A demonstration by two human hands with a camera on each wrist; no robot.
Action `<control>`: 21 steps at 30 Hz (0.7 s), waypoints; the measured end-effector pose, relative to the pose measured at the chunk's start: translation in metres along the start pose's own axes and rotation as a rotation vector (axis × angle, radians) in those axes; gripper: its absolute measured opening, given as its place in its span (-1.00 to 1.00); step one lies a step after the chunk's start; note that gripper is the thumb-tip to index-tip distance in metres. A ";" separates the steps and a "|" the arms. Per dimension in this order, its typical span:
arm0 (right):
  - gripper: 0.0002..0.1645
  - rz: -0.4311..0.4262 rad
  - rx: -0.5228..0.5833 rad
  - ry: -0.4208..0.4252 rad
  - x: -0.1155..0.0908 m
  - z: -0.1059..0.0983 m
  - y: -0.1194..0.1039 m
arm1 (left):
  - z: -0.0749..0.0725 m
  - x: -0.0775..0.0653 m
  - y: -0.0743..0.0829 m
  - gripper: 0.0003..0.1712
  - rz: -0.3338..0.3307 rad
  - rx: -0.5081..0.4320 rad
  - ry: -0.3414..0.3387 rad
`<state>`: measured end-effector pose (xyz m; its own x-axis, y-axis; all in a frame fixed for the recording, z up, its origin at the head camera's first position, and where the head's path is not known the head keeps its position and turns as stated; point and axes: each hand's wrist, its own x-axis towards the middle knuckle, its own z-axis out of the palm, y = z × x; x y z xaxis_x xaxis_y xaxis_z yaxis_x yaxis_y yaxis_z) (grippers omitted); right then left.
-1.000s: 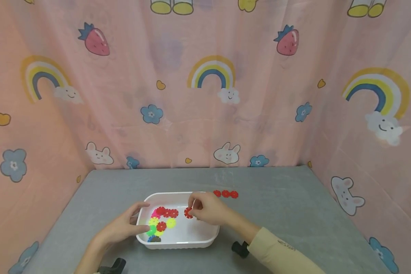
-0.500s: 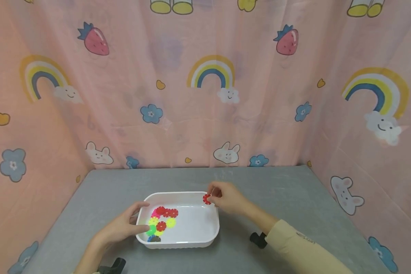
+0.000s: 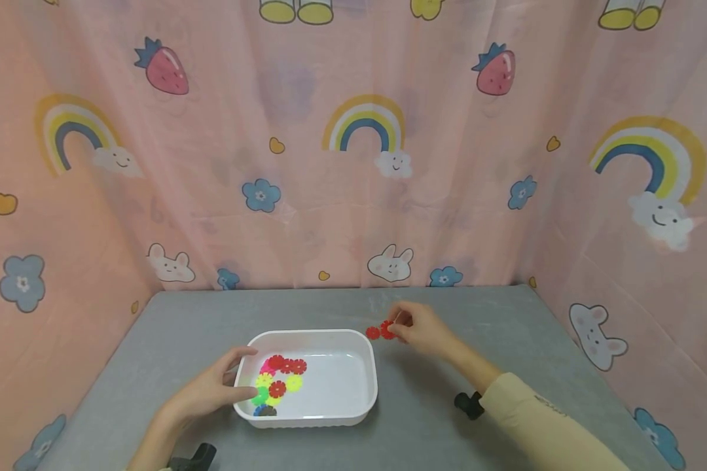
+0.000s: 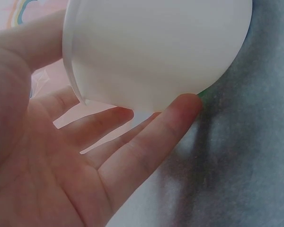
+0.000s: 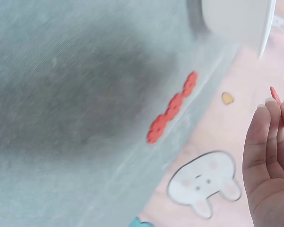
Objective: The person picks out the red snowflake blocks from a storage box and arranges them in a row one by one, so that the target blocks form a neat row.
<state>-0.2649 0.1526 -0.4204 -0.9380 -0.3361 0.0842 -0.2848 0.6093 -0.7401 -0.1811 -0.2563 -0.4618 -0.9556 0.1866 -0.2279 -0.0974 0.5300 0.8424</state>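
Spotter: Start big. What fills your feed?

Operator: Down the head camera I mostly get a pink cartoon-print curtain (image 3: 318,229), standing behind and on both sides of a grey table (image 3: 489,373).

Spotter: What's on the table?

Operator: A white tray (image 3: 336,392), sitting upright. To its right I can see a pale sleeve (image 3: 542,425) coming in from the near edge.

Spotter: And the hands?

Operator: I have the left hand (image 3: 209,389) holding the tray's left end, thumb over the rim; its wrist camera shows me a fingertip against the outer wall. The right hand (image 3: 424,332) is past the tray's far right corner, thumb and fingers pinching a red disc (image 5: 274,94). I also see a black fitting (image 3: 469,405) by the right wrist.

Spotter: Smaller pieces?

Operator: A colored cluster (image 3: 277,389) lies in the tray's left part, some pieces overlapping: red, yellow, pink, green, blue and one dark. Beyond the tray, my right wrist view shows a row of three red discs (image 5: 174,107) flat on the table, end to end. From the head, the hand covers part of it.

Spotter: And the single disc?

Operator: At the right fingertips, clear of the table, near that row.
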 end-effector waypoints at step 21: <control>-0.90 0.168 0.039 0.114 0.011 -0.012 0.066 | -0.001 0.000 0.000 -0.02 -0.015 -0.006 -0.001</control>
<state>-0.2970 0.1981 -0.4604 -0.9886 -0.1471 0.0311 -0.1168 0.6211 -0.7750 -0.1818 -0.2571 -0.4617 -0.9538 0.1792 -0.2410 -0.1135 0.5277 0.8418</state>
